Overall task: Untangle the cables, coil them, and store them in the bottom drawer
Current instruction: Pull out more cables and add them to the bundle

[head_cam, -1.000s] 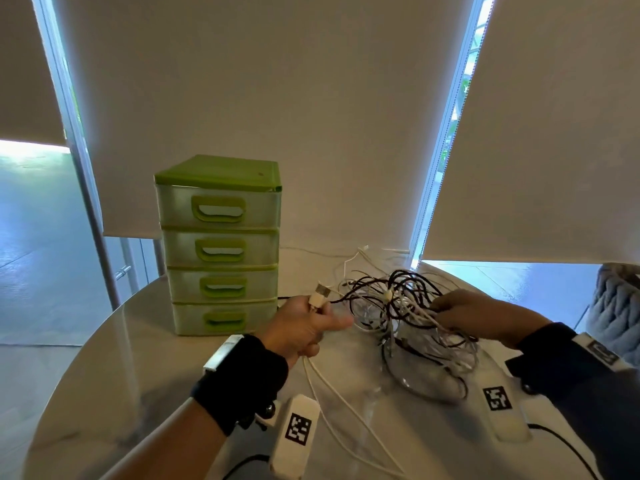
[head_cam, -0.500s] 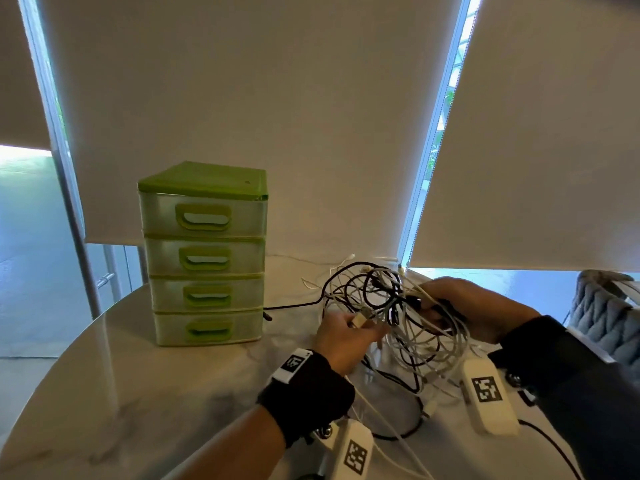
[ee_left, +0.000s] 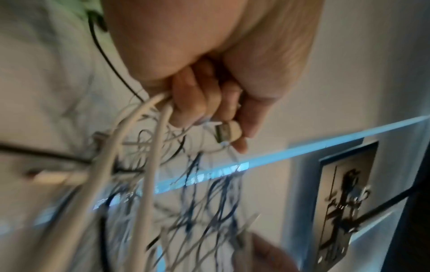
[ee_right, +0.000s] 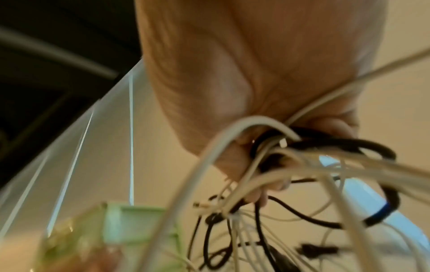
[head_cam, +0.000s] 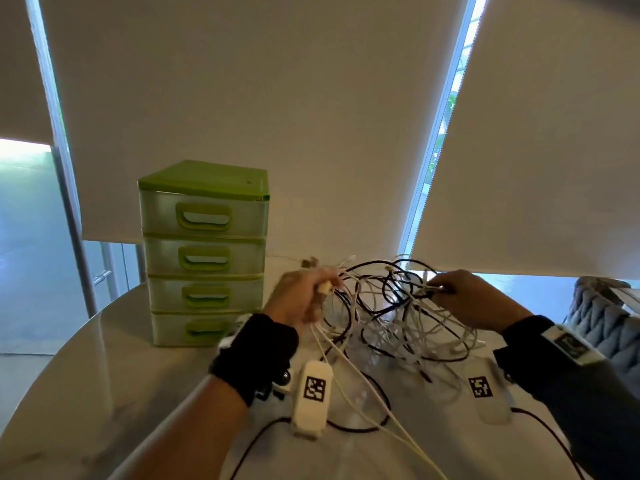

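White and black cables (head_cam: pixel 391 317) hang in one knotted mass between the two hands, lifted partly above the marble table (head_cam: pixel 86 375), with loose loops trailing down onto it toward the person. To the left of the tangle, the left hand (head_cam: pixel 301 299) has its fingers curled round white strands, and pinches a white USB plug (ee_left: pixel 227 131) between thumb and fingertips; two thick white leads run down from that fist. At the right side of the tangle, the right hand (head_cam: pixel 467 299) closes on a bunch of black and white strands, its fingers wrapped round them in the right wrist view. Left of the cables, beyond the left hand, stands a green drawer unit (head_cam: pixel 204 254) with four drawers, all pushed in; the bottom drawer (head_cam: pixel 197 329) sits against the tabletop. Behind the tangle hang pale roller blinds (head_cam: pixel 277 116). Right of it, past the right forearm, shows a grey knitted cushion (head_cam: pixel 606 317).
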`<move>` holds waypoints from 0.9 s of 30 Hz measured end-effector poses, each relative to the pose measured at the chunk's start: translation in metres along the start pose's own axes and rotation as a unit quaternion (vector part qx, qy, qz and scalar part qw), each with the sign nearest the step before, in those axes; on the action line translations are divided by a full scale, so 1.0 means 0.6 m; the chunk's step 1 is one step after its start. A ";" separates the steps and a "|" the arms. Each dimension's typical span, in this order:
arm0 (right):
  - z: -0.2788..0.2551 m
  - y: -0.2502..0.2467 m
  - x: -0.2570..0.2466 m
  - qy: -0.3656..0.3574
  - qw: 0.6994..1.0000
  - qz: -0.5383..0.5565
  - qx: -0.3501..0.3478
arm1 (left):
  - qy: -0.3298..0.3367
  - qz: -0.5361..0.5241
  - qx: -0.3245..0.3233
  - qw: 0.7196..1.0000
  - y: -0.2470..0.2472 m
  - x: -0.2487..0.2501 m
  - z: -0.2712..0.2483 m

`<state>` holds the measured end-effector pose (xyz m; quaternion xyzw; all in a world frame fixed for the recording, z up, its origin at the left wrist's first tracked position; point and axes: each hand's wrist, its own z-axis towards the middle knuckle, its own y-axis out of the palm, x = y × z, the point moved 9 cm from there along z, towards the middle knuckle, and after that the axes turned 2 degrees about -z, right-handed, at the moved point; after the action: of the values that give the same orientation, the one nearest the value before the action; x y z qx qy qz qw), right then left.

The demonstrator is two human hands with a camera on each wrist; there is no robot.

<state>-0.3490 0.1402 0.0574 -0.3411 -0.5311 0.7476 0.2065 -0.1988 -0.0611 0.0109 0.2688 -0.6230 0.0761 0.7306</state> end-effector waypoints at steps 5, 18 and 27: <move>0.002 0.025 0.036 0.067 0.991 -0.116 0.007 | 0.082 -0.051 -0.016 0.995 -0.024 0.081 -0.006; -0.075 -0.021 -0.290 -0.208 0.974 0.086 0.039 | 0.080 0.080 -0.076 0.991 0.024 0.088 -0.034; -0.042 -0.004 -0.215 -0.083 0.879 0.465 0.064 | 0.012 -0.097 -0.083 0.992 0.025 0.060 -0.018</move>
<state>-0.2429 0.0712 0.0922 -0.4715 -0.2780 0.8154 -0.1883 -0.1885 -0.0512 0.0490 0.2652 -0.5892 -0.0434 0.7619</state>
